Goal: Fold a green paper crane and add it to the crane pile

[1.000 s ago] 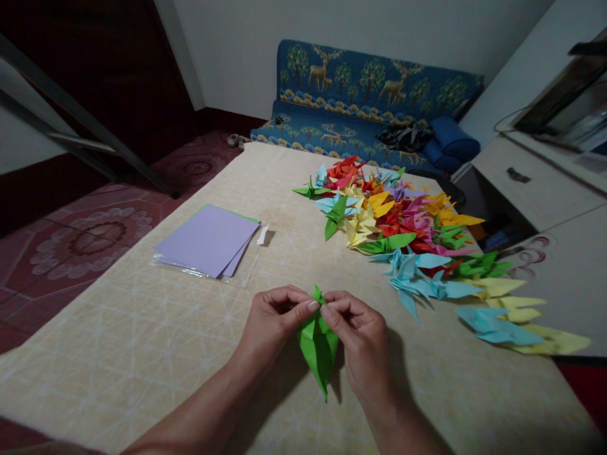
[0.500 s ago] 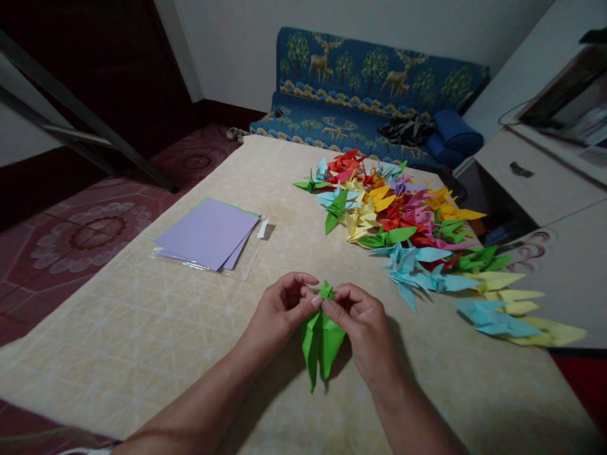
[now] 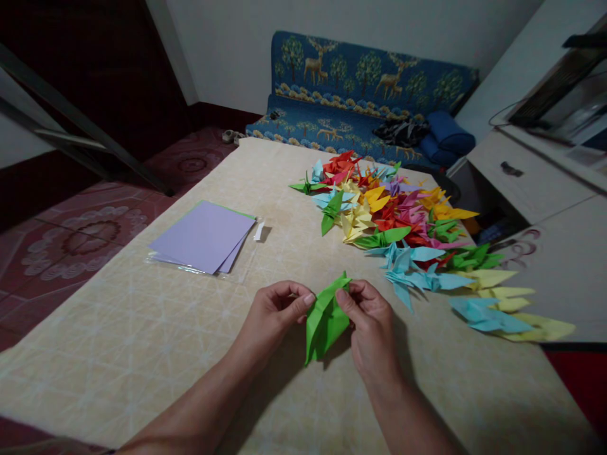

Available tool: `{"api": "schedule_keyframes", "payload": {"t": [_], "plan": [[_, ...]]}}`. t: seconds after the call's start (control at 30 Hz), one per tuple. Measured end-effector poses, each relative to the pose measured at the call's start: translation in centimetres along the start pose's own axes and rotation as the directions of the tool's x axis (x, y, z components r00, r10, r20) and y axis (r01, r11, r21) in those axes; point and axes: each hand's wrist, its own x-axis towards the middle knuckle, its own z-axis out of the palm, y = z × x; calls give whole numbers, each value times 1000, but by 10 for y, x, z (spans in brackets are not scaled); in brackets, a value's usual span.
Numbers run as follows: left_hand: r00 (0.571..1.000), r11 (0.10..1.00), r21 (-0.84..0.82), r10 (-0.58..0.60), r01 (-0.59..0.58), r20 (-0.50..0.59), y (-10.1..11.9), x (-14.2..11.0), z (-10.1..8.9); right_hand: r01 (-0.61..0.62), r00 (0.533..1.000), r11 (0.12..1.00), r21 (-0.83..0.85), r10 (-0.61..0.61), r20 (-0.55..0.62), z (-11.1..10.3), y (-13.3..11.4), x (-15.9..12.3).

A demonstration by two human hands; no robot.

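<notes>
A partly folded piece of green origami paper [image 3: 326, 323] is held just above the table, with creased, pointed flaps spread to either side of a ridge. My left hand [image 3: 277, 311] pinches its left edge between thumb and forefinger. On the other side, my right hand [image 3: 372, 319] grips the upper right edge, the thumb on top and the fingers behind it. To the right lies a heap of folded paper cranes [image 3: 396, 215] in red, yellow, blue, green, pink and orange. A stack of purple paper sheets [image 3: 203, 237] rests on clear plastic at the left.
The table [image 3: 118, 354] has a pale patterned cloth. A small white slip [image 3: 258, 231] lies beside the paper stack. Beyond the table stands a blue sofa [image 3: 322, 104] with deer patterns. A white cabinet [image 3: 564, 183] is at the right, a metal ladder [image 3: 85, 120] at the left.
The green paper has turned from hanging points-down to a slanted position with its flaps spread wider. My hands have moved slightly apart, and the view has shifted a little.
</notes>
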Motion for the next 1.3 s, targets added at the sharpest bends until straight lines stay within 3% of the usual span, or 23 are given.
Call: {"api": "schedule_keyframes", "payload": {"t": [0.3,0.57,0.73,0.97,1.1,1.3], "plan": [[999,999,26,-36,37,-28,1,0,0,77,997,997,-17,-77,-2,0,3,-2],[996,999,49,-5,10,-86,1,0,1,69,998,998,2,-69,9,1,8,-1],[995,997,80,1,7,-98,1,-1,0,-8,998,1000,-4,8,59,-1,7,1],[997,992,-112,-66,62,-34,0,-1,-1,-23,993,1000,-6,24,114,-3,3,1],[997,996,-46,-74,75,22,-1,-1,-1,3,993,1000,-15,-2,121,-3,4,1],[1000,997,73,18,-19,16,-1,-1,-1,18,991,1000,-25,-15,130,-2,5,0]]}}
